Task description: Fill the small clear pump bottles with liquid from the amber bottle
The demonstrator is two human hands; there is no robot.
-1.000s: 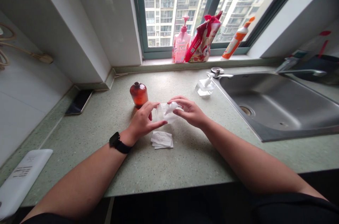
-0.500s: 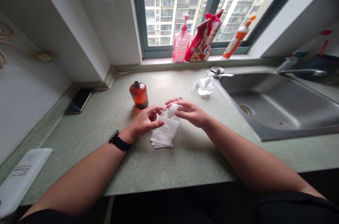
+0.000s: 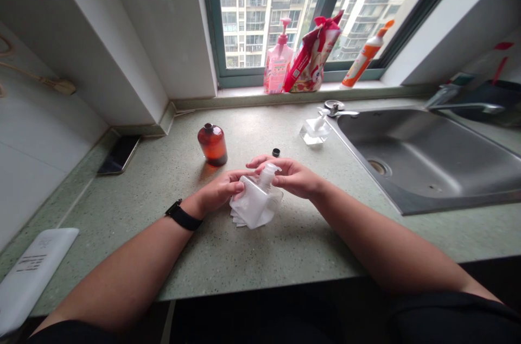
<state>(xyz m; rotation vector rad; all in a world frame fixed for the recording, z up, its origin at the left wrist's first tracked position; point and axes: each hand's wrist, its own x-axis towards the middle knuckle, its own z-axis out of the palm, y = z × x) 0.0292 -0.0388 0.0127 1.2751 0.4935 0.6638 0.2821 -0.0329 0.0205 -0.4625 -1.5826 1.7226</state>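
A clear square pump bottle (image 3: pixel 255 202) with a white pump head (image 3: pixel 268 173) is tilted over a small stack of folded white paper (image 3: pixel 237 219). My left hand (image 3: pixel 222 189) grips the bottle's left side, thumb on the near face and fingers partly hidden behind it. My right hand (image 3: pixel 295 177) closes around the pump's neck, with the thumb on the near side and the fingers passing behind. Just beyond my right fingers lies a black cap (image 3: pixel 276 152). An amber bottle (image 3: pixel 212 145) with an uncovered mouth and some dark liquid stands behind my left hand.
Another clear pump bottle (image 3: pixel 315 129) stands beside the steel sink (image 3: pixel 439 165). A phone (image 3: pixel 119 155) and a white oblong case (image 3: pixel 35 273) lie on the left. The windowsill holds a pink pump bottle (image 3: pixel 278 67), a red pouch (image 3: pixel 313 56) and an orange-white bottle (image 3: pixel 364 59).
My left hand has closed on the pump bottle, which has turned and tilted, its broad face now toward me. My right hand has shifted slightly, and the black cap shows more fully.
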